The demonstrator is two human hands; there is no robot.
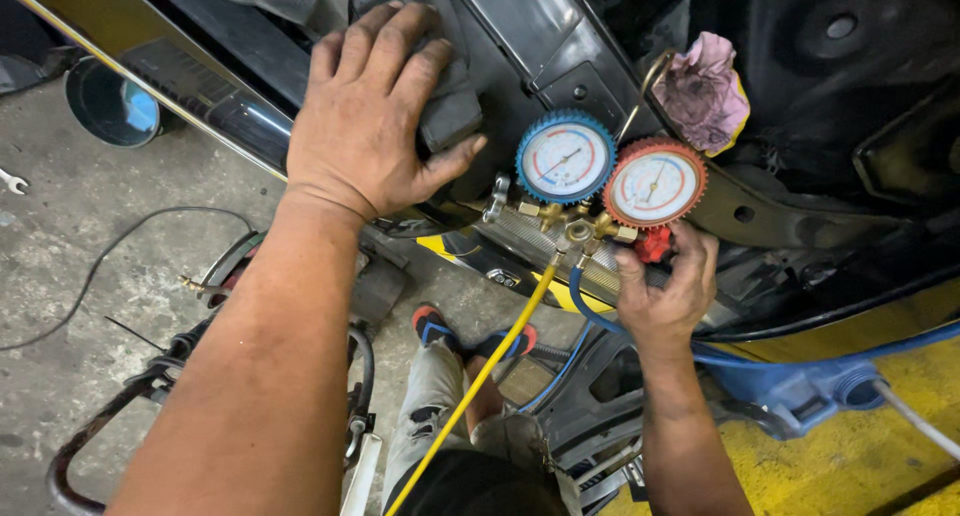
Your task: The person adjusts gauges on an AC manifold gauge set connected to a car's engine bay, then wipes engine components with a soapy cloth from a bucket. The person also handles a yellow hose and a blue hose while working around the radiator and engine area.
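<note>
Two round pressure gauges at upper centre of the frame: one blue-rimmed gauge point(565, 158), one red-rimmed gauge point(655, 184), side by side and touching, both on a single brass manifold point(570, 226) hung against the black car body point(800, 96). Two hoses from the manifold underside: one yellow hose point(480, 376) running down toward lower centre, one blue hose point(600, 321) curving toward lower right. One red valve knob point(653, 244) just below the red-rimmed gauge. One pink rag point(703, 88) stuffed at upper right, above the gauges. One dark round bucket point(110, 104) at upper left on the concrete floor; contents not discernible. One wrench point(12, 182) at the left edge. Left hand point(365, 116) at upper centre-left, fingers spread, palm flat on a black car panel point(450, 106), just left of the blue-rimmed gauge, holding nothing. Right hand point(668, 281) directly below the red-rimmed gauge, fingers closed around the red valve knob. Hands apart, gauges between them. Two feet in sandals point(470, 336) at lower centre.
</note>
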